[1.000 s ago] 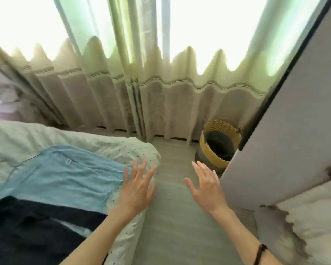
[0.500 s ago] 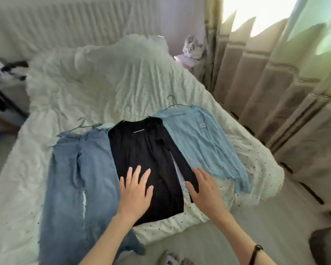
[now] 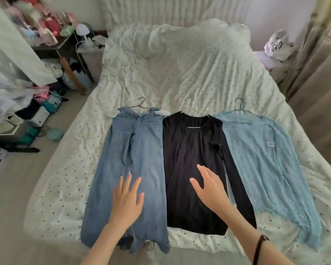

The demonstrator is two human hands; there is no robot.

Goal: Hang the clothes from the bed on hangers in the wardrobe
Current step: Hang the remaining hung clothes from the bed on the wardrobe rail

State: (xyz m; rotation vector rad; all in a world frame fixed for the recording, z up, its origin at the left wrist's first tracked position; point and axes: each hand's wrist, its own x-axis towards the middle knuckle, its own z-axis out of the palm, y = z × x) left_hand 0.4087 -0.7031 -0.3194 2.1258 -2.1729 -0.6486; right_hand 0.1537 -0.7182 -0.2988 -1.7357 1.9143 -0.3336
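Denim jeans [image 3: 136, 159], black long-sleeved top [image 3: 193, 169] and pale blue knit cardigan [image 3: 264, 165] laid flat side by side across the foot of the bed [image 3: 161, 77], left to right in that order, edges touching or nearly so. Each already threaded on a thin wire hanger — hooks poking out above the waistband [image 3: 140, 104], the black neckline [image 3: 191, 107] and the cardigan's shoulders [image 3: 240, 107]. Jeans legs trailing over the near edge of the mattress; cardigan hem spilling off the right corner.

Left hand [image 3: 127, 199] stretched out over the lower jeans, fingers straight and slightly spread, palm down, gripping nothing. Right hand [image 3: 210, 186] likewise flat and open over the lower part of the black top, fingers extended, holding nothing; dark band [image 3: 259, 247] round that wrist. Whether either palm actually touches the cloth — cannot tell.

White dotted sheet rumpled across the rest of the bed. Cluttered dark table [image 3: 63, 46] and heaps of clothing and boxes on the floor [image 3: 17, 188] at left. Beige curtain [image 3: 317, 77] at right, with a white printed bag [image 3: 279, 44] beside the bed's far corner.
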